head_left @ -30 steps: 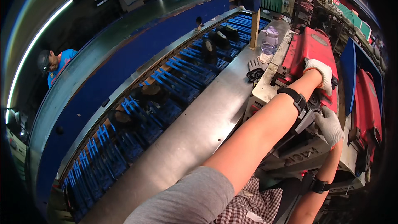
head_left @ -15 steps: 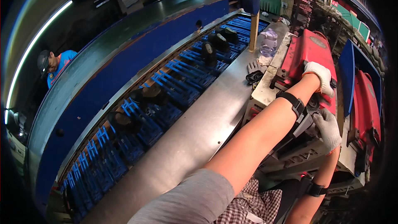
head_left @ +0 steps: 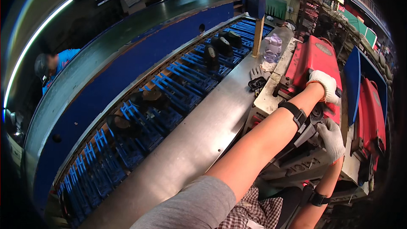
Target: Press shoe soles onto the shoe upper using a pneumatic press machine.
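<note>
Left hand (head_left: 325, 85), white knit glove, right of centre: laid palm-down, fingers curled over the top of the red metal machine housing (head_left: 311, 61) at upper right; whether it grips anything cannot be told.

Right hand (head_left: 332, 139), white knit glove, lower right: fingers bent around a dark part at the front of the grey machine base (head_left: 296, 163); the thing held is hidden.

Brushed steel table (head_left: 203, 140), centre, running diagonally.

Blue plastic-ribbed conveyor (head_left: 178, 85), left of the table, carrying dark shoe pieces (head_left: 218, 48).

Clear plastic bottle with lilac cap (head_left: 272, 47), upper centre, beside the red housing.

Dark spare gloves (head_left: 255, 80) on the table.

Person in a blue shirt (head_left: 53, 65), far left.
</note>
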Demonstrator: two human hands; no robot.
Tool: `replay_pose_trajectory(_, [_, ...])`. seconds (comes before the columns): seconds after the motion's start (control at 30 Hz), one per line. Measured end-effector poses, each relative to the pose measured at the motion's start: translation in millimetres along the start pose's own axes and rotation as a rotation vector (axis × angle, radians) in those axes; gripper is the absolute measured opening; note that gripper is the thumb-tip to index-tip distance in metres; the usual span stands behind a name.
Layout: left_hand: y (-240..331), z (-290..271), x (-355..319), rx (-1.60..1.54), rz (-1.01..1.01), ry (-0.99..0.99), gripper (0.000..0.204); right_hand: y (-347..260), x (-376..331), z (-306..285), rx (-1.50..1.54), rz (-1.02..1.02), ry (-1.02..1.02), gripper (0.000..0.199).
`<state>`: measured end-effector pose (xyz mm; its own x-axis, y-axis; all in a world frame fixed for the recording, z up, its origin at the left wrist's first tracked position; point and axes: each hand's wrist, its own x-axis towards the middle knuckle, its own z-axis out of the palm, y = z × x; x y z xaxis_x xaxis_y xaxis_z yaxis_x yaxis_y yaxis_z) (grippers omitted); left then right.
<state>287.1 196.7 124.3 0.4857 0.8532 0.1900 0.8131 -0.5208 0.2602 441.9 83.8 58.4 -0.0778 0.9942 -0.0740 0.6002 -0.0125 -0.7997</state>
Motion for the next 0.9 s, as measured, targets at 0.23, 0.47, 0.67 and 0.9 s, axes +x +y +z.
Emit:
replay_pose_trajectory(0.23, [0.7,2.0,8.2,-0.029,0.023,-0.020,0.058,17.8,6.4,-4.7,0.006,-0.030,0.030,0.021])
replay_pose_trajectory(0.47, [-4.4,-0.9,6.2,-0.068,0.022,-0.037,0.061,12.2,3.5,0.5,0.052,-0.063,0.064,0.017])
replay_pose_trajectory(0.67, [-7.4,-4.6,0.3,-0.083,0.006,-0.074,0.061,12.7,4.5,4.2,0.021,-0.062,0.066,0.017])
replay_pose_trajectory(0.9, [13.6,-1.8,11.8,-0.040,0.077,-0.076,0.064,15.3,-13.3,-5.4,0.228,-0.069,0.237,0.018])
